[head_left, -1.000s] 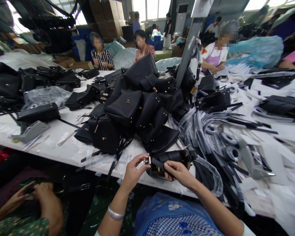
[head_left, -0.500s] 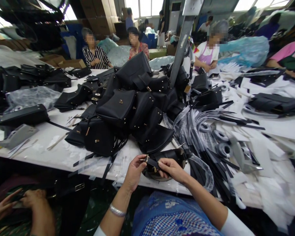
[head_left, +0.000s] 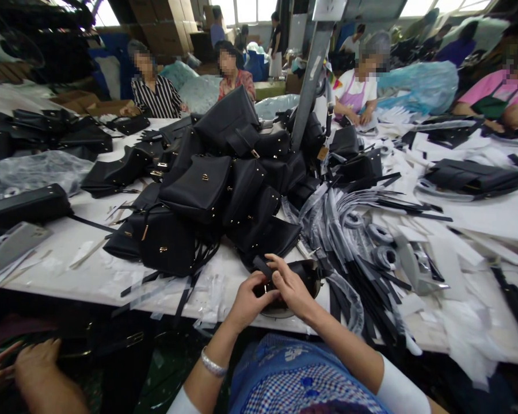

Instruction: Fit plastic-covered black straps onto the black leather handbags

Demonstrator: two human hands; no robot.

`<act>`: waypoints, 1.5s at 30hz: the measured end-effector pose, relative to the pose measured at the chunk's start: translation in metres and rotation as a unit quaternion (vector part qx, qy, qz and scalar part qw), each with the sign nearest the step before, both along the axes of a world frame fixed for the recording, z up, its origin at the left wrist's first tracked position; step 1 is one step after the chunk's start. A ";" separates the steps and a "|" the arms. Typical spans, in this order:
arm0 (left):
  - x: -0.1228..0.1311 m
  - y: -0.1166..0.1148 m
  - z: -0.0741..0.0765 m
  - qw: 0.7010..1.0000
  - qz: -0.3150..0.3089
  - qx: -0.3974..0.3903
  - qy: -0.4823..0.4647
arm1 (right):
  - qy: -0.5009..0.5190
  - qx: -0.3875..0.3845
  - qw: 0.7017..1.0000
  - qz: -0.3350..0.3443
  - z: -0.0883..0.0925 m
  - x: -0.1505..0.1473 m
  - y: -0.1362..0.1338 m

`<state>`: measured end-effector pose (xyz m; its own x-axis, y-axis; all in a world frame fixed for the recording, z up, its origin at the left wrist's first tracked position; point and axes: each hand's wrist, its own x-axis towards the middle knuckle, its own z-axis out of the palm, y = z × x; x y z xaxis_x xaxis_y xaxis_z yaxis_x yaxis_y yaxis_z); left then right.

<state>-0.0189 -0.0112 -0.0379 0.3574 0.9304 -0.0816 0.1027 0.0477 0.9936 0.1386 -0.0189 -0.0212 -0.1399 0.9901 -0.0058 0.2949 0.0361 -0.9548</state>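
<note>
two hands on the job, close together at the near edge of the long white table (head_left: 60, 276). your bare left hand (head_left: 247, 302) has thumb and fingers curled round a small gold-coloured metal buckle (head_left: 266, 288), mostly hidden by your grip. your bare right hand (head_left: 292, 292) is pinched on a flat black leather-look strap (head_left: 261, 265), whose end pokes out past your fingertips. can't tell from here if your hands actually touch each other.

right behind and under them sits an open black handbag with a pale lining (head_left: 307, 271), on the table just in front of your blue apron (head_left: 280, 357). you've got a shiny silver bracelet (head_left: 214, 363) on your left wrist.

past that bag is a big heap of black handbags with gold-coloured studs (head_left: 196, 187), piled up beside a slanted grey metal post (head_left: 314, 75). to its right there's a messy fan of black straps in clear plastic (head_left: 334, 221), then a grey tape dispenser (head_left: 418, 267) among white paper scraps (head_left: 464, 250).

across the table, a person in a striped shirt (head_left: 157, 98) and another in a purple apron (head_left: 354, 98). lower left, a co-worker's hand (head_left: 38, 353) is near yours, but well apart.
</note>
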 end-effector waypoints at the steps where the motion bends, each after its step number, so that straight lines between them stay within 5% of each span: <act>1: 0.003 0.001 0.001 1.000 -0.005 0.015 0.013 | -0.025 0.034 0.999 0.012 0.002 -0.001 0.001; 9: 0.016 0.010 0.001 0.996 -0.004 0.022 0.087 | -0.166 0.092 0.982 -0.002 0.006 -0.005 0.009; 13: 0.018 0.009 0.008 0.996 -0.080 -0.025 0.039 | 0.100 0.037 0.994 -0.029 0.048 0.013 0.015; 17: 0.025 0.008 0.009 0.994 -0.090 -0.044 0.037 | 0.385 0.005 0.910 -0.153 0.075 0.044 0.024; 21: 0.033 0.007 0.001 0.997 0.010 -0.009 0.070 | 0.465 -0.047 0.846 -0.257 0.054 0.059 0.017; 24: 0.038 0.003 -0.005 0.992 0.054 0.026 0.108 | 0.429 -0.115 0.868 -0.221 0.030 0.048 -0.003; 28: 0.041 -0.003 -0.008 0.985 0.051 0.078 0.146 | 0.360 -0.155 0.900 -0.193 0.012 0.033 -0.025; 35: 0.043 -0.003 -0.004 0.986 -0.022 0.052 0.154 | 0.434 -0.167 0.862 -0.202 0.008 0.048 -0.028; 37: 0.044 -0.001 -0.001 0.985 -0.049 0.046 0.156 | 0.484 -0.135 0.830 -0.241 0.010 0.054 -0.025; 42: 0.047 -0.002 0.006 0.974 -0.033 0.066 0.212 | 0.619 -0.114 0.698 -0.340 0.008 0.074 -0.023; 45: 0.049 -0.008 0.005 0.965 -0.004 0.081 0.251 | 0.648 -0.134 0.683 -0.308 0.005 0.079 -0.027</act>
<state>0.0298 -0.0193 -0.0331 0.3184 0.9427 -0.0992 0.5720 -0.1076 0.8132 0.2177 -0.0462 -0.0162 0.2434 0.8507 -0.4660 -0.9249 0.0589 -0.3756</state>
